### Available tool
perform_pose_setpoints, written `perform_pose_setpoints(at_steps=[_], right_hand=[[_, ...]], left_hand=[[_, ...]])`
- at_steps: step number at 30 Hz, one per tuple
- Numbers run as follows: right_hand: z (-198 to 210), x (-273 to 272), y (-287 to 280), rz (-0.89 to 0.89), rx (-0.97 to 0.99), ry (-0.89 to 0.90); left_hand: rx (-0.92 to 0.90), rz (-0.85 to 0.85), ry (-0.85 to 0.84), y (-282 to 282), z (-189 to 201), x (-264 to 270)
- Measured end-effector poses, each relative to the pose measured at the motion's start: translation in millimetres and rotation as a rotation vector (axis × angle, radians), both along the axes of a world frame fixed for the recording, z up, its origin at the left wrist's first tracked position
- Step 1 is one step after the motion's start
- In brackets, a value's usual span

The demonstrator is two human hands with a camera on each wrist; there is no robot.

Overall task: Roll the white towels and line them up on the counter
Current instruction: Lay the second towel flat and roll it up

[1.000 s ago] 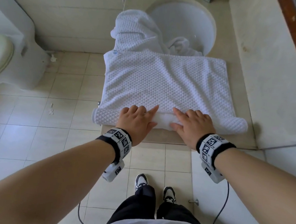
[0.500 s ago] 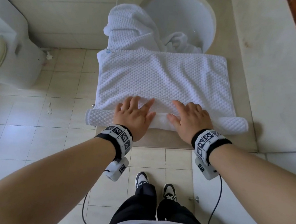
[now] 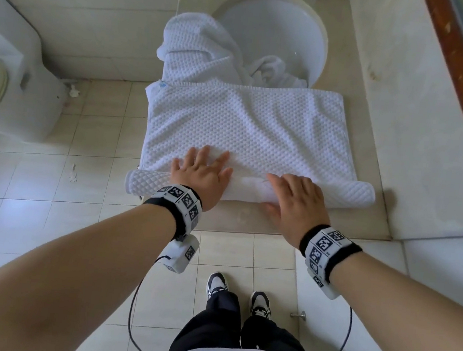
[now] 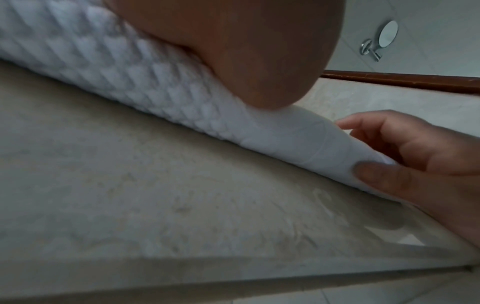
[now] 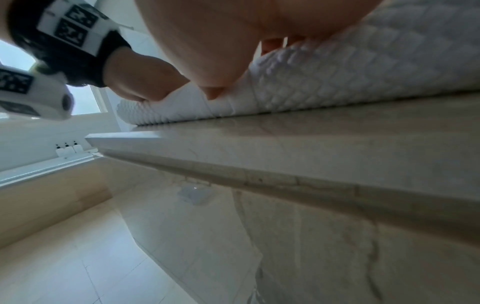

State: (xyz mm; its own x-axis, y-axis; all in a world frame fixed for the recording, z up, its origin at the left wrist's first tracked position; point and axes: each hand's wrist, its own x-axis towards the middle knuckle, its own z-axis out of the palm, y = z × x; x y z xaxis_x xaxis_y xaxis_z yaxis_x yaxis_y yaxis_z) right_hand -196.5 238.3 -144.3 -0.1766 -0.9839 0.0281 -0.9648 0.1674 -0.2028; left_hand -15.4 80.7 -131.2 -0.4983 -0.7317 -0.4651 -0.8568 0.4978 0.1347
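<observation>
near edge of worktop (image 3: 243, 216): towel (image 3: 246, 128) part-rolled, roll on its near side. my left grip (image 3: 200, 176) lies released, fingers (image 3: 204, 156) flat on the roll; my right grip (image 3: 296, 202) clasps the roll, thumb (image 3: 271, 208) against its front. beyond, a crumpled towel (image 3: 198, 49) spills into the basin (image 3: 274, 31).

Head camera looks down; wrist cameras sit low, sharing the counter (image 4: 130, 195) edge.

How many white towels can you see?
3. A spread towel on the counter, its near edge rolled under the left hand and right hand; a crumpled towel behind it; a bunched towel in the sink. More may hide underneath.
</observation>
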Motion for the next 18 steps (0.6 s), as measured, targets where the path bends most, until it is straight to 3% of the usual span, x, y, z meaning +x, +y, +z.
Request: perform_pose_setpoints(at_steps=[9,18], right_hand=[[-5,-7,-11,-0.008,0.011,0.017],[-1,-12,-20,0.011,0.060,0.029]], left_hand=[[-0.319,-0.143,0.227,58,-10,26],[-0.315,-0.130,0.124,44,-22,18]])
